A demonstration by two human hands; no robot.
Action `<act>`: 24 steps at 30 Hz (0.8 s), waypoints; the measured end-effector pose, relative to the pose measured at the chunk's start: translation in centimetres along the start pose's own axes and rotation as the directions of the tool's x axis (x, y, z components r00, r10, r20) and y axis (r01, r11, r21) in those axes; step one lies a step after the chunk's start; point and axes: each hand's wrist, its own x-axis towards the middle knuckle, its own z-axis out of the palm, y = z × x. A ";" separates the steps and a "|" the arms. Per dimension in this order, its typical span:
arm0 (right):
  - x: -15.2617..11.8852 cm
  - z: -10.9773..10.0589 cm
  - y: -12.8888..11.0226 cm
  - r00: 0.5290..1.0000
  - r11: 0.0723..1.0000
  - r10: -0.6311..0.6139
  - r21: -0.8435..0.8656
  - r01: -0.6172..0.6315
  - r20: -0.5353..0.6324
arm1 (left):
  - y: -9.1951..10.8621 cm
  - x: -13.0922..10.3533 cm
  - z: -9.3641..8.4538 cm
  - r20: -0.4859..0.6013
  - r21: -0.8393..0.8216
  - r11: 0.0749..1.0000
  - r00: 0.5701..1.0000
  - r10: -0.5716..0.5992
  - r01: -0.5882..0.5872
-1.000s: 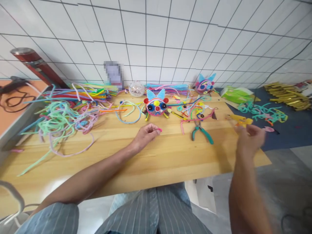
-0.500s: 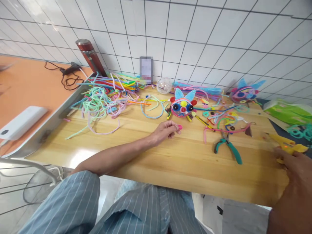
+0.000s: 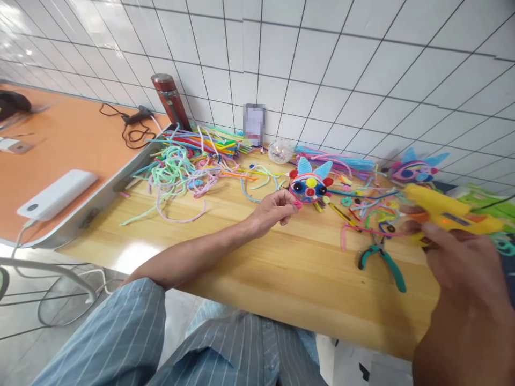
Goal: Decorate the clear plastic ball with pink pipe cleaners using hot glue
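Pinched between the fingertips of my left hand (image 3: 277, 210) is a small pink button-like piece (image 3: 298, 205). Just behind it stands a colourful pipe-cleaner figure (image 3: 309, 185) with blue ears, black round eyes and a yellow spot. My right hand (image 3: 450, 244) is wrapped round the handle of a yellow glue gun (image 3: 446, 214), raised above the table's right side and blurred by motion. Teal-handled pliers (image 3: 382, 260) lie on the wood below and left of it. A second, similar figure (image 3: 414, 169) sits behind the glue gun, against the wall.
Loose pipe cleaners (image 3: 177, 166) are heaped at the back left, beside a red thermos (image 3: 171, 102). A phone (image 3: 254, 123) leans on the tiled wall near a clear ball (image 3: 280, 150). Scraps lie right of the figure. A white power bank (image 3: 58, 194) rests on the orange surface.
My right hand has lifted the glue gun and brought it leftward and up over the table. My left hand still pinches the pink piece, now closer to the figure. The view has shifted slightly.
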 end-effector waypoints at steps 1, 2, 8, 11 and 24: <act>-0.1 1.1 -0.6 0.998 1.000 0.007 0.023 -0.009 0.062 | 0.4 0.0 0.0 -0.007 0.001 1.000 1.000 0.007 -0.007; -0.1 2.1 -1.0 0.993 0.999 0.009 0.033 -0.013 0.119 | 0.7 0.0 -0.1 -0.016 0.005 1.000 1.000 0.015 -0.015; 0.6 5.6 -2.7 0.933 0.998 -0.042 -0.023 0.054 0.358 | 3.1 0.7 0.2 -0.012 -0.010 0.996 0.996 0.094 -0.094; 0.9 6.1 -3.0 0.904 0.996 -0.089 0.016 0.091 0.417 | 4.0 1.4 0.5 0.017 -0.040 0.991 0.992 0.128 -0.127; 0.8 6.7 -3.7 0.896 0.979 -0.061 -0.148 0.139 0.440 | 4.7 2.4 0.2 0.043 0.075 0.994 0.996 0.077 -0.080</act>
